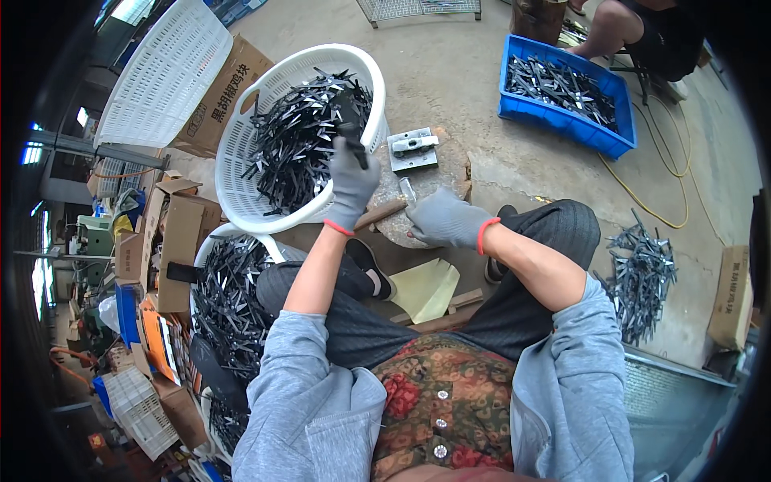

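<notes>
My left hand, in a grey glove with a red cuff, is closed around dark flat metal pieces at the right rim of a white plastic basket. Many similar black blade-like pieces fill that basket. My gloved right hand rests low over a worn round block, fingers curled. By its fingertips are a small shiny metal piece and a wooden handle; what the fingers grip is hidden. On the block beyond sits a steel fixture.
A blue crate of black pieces stands far right, near another person's bare leg. More pieces lie in a second basket on the left and in a floor pile. A yellow hose crosses the floor. Cardboard boxes crowd the left.
</notes>
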### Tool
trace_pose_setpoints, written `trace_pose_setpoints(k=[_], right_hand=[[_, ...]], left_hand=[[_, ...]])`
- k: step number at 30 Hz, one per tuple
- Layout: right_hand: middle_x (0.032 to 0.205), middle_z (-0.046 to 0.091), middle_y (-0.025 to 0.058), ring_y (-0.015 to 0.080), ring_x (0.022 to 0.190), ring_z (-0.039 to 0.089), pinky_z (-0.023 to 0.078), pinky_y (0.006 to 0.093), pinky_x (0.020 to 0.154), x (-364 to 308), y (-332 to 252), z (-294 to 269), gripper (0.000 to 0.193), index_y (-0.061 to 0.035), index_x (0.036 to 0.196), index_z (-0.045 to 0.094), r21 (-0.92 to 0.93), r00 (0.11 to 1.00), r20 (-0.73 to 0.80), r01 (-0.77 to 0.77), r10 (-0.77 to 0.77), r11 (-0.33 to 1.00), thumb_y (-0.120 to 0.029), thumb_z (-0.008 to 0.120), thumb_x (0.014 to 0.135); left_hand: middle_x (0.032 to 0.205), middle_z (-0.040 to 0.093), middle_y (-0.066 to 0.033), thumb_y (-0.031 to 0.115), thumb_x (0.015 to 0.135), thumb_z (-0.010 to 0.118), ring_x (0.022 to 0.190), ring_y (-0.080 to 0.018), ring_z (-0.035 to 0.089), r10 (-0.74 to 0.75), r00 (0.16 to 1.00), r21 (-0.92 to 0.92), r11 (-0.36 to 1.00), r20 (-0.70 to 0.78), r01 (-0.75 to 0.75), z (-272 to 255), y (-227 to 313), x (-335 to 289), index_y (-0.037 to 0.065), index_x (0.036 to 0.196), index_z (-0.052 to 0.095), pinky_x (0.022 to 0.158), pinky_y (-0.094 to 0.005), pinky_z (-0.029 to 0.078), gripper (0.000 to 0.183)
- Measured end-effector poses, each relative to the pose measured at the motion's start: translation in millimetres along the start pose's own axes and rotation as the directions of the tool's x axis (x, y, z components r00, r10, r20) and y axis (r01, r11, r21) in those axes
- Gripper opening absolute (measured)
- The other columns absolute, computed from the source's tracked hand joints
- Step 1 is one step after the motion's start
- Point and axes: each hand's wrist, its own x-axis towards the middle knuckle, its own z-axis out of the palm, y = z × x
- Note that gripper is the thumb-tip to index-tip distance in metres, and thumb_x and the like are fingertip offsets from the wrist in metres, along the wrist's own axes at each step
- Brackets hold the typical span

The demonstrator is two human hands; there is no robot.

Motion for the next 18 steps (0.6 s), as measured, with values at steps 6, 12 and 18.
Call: trace_pose_setpoints(k=[6,12,18], right_hand=[[0.078,0.064,0.0172,0.0324,0.072,0.063,0.047,0.0435,0.066,3,10,-10,0.039,-0.0015,0.087,0.065,-0.007,0.992,0.085,-0.097,0.098,0.995,-0.037,0.05,0.083],[0.082,0.062,0.0143,0.0295,0.075,0.062,0.046,0.0399,0.067,29,27,-14,0.049,-0.0006,0.103,0.056,0.331,0.878,-0.266,-0.304,0.397,0.893,-0.045,0.043,0.088],[0.102,0.057,0.0037,0.0065,0.083,0.052,0.043,0.0206,0.073,28,3,-39,0.048,-0.0045,0.125,0.045,0.989,0.988,-0.15,0.15,0.024,-0.007,-0.041,0.041,0.093]], left_hand=[[0.083,0.058,-0.0151,0.016,0.064,0.063,0.075,-0.0268,0.059,-0.056,0.94,0.449,0.887,0.336,-0.108,-16,4,4,0.001,0.097,0.048,0.066,-0.0367,0.046,0.039],[0.108,0.053,-0.0113,0.018,0.07,0.056,0.098,-0.0192,0.053,0.059,0.653,-0.621,0.387,0.755,0.682,-50,73,-5,-0.001,0.127,0.038,0.078,-0.0289,0.047,0.062],[0.103,0.054,-0.019,0.031,0.071,0.058,0.087,-0.0263,0.058,0.42,0.524,-0.576,-0.006,0.741,0.818,-49,34,-11,-0.001,0.129,0.033,0.062,-0.0294,0.051,0.07]])
